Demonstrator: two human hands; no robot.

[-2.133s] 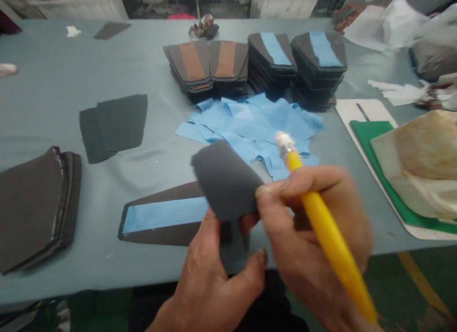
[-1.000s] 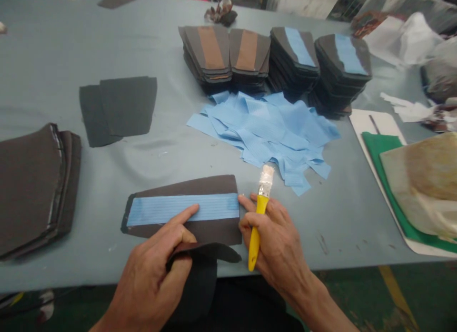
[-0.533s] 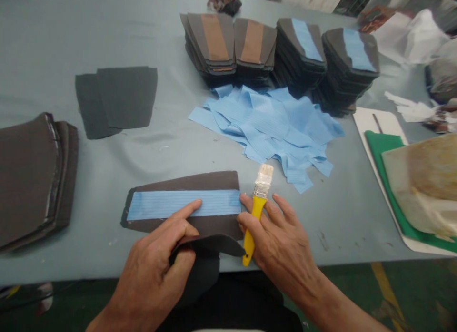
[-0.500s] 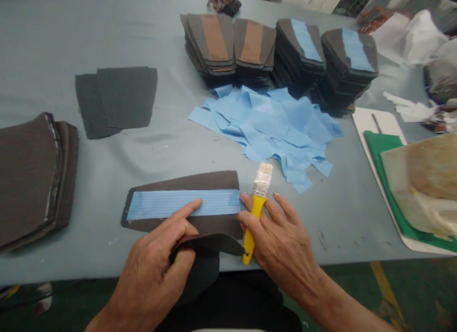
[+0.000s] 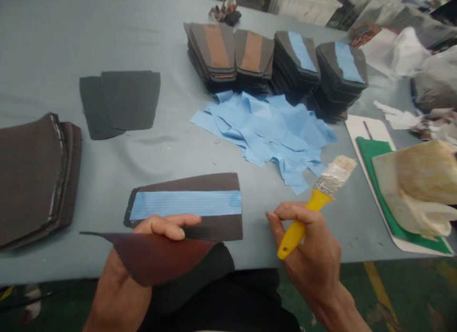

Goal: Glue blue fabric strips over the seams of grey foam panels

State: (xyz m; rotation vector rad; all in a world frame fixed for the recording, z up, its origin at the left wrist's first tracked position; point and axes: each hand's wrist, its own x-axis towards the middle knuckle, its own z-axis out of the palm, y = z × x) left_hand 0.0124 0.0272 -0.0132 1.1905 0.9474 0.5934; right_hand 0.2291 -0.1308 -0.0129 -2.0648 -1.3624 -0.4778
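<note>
My left hand (image 5: 143, 260) grips a dark leather piece (image 5: 167, 258) whose reddish-brown face is turned up, above the table's near edge. Just beyond it lies a flat dark brown panel (image 5: 214, 229) with a ribbed light blue strip (image 5: 189, 202) along its length. My left fingers overlap the panel's near edge; whether they touch it I cannot tell. To the right of the panel, my right hand (image 5: 314, 246) is closed around a yellow-handled paintbrush (image 5: 310, 208). Its whitish, coated bristles point up and to the right.
A heap of light blue strips (image 5: 267, 127) lies beyond the panel, before several stacks of dark pieces (image 5: 210, 51). On the left are a thick dark stack (image 5: 28, 180) and two loose dark pieces (image 5: 132, 101). A stained pale container (image 5: 421, 180) stands at right on a green sheet (image 5: 374, 156).
My right hand has lifted off the panel's right end and moved right, closing around the brush. My left hand has drawn back from the blue strip, turning the leather piece's reddish face up.
</note>
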